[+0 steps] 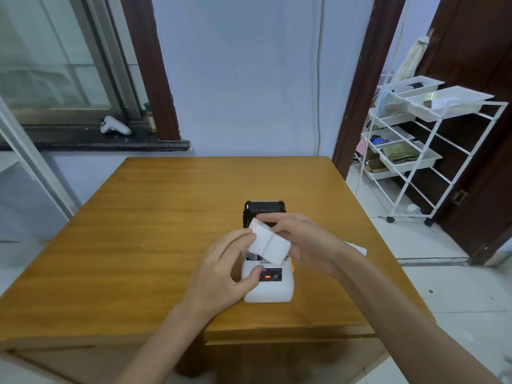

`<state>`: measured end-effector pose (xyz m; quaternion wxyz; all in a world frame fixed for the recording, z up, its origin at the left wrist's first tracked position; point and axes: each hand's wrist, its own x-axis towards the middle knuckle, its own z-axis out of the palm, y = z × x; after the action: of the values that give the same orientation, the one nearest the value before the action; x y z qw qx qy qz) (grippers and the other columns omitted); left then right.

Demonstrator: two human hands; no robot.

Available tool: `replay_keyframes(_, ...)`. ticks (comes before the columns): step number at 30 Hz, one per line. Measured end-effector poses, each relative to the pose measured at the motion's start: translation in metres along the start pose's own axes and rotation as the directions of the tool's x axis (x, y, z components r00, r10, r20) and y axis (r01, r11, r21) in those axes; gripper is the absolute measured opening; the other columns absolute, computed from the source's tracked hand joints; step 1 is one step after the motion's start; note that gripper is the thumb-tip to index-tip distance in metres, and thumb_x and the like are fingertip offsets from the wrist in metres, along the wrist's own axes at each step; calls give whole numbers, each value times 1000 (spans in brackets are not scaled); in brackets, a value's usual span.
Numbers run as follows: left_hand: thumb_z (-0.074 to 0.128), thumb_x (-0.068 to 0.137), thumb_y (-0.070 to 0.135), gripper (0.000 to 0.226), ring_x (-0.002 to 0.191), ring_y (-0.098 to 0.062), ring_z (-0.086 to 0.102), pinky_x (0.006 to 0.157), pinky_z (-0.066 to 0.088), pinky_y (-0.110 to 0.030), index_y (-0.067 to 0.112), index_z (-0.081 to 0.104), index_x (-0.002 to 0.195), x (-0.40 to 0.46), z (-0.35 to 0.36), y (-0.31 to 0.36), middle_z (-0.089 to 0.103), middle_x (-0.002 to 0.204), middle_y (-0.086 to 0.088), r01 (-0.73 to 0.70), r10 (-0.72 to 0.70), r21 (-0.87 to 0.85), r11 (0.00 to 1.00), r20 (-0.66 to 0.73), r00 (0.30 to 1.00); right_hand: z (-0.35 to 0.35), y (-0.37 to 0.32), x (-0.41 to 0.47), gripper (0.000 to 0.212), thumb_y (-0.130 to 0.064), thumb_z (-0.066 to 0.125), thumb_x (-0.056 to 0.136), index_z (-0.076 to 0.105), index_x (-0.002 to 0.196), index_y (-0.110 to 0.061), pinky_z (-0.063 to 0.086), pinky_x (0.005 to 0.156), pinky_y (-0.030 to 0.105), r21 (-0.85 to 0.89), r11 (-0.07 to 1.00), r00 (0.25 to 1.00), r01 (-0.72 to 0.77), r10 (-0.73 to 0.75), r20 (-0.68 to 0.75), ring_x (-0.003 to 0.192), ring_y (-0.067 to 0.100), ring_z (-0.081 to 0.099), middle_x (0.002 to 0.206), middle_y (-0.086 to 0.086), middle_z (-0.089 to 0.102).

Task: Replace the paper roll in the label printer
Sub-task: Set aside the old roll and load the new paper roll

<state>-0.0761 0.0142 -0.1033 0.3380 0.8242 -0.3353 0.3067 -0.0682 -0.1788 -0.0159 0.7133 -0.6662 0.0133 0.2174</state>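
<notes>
While the label printer [268,284] sits lid-open, both hands' fingers [243,236] pinch paper roll [270,245] above it

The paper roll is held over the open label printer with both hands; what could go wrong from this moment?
1. The paper roll sits tilted over the label printer, so it may drop in crooked and jam.
2. Its loose end is pinched by the left hand; pulling could unwind or crease labels.
3. The right hand hides the open lid partly; closing it early may trap the strip.
</notes>
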Motion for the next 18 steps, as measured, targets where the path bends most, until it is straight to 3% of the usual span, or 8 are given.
replay_keyframes(7, 66, 86, 22, 37, 112, -19, 60, 94, 50, -37, 14, 55, 120, -2, 1, -5, 62, 120, -7, 34, -43, -69, 997, -123, 991, 1, 1, -6, 32, -8, 56, 96, 58, 128, -13, 59, 85, 32, 17, 999, 991, 29, -31, 129, 96, 17, 72, 106, 7, 75)
replay_keyframes(13, 66, 89, 23, 39, 116, -16, 58, 101, 45, -28, 12, 54, 124, -4, 2, -5, 61, 122, -5, 34, -53, -114, 993, -162, 985, 2, 2, -6, 32, -13, 61, 94, 63, 123, -1, 55, 92, 27, 50, 998, 987, 36, -43, 156, 108, 23, 69, 118, 16, 71)
replay_keyframes(18, 62, 90, 16, 36, 118, -10, 55, 103, 42, -20, 9, 54, 124, -3, 0, -3, 59, 123, -4, 9, -29, -118, 993, -170, 985, 1, 1, -5, 39, -12, 63, 92, 59, 130, -18, 54, 95, 31, 74, 996, 988, 41, -51, 146, 109, 24, 69, 120, 12, 71)
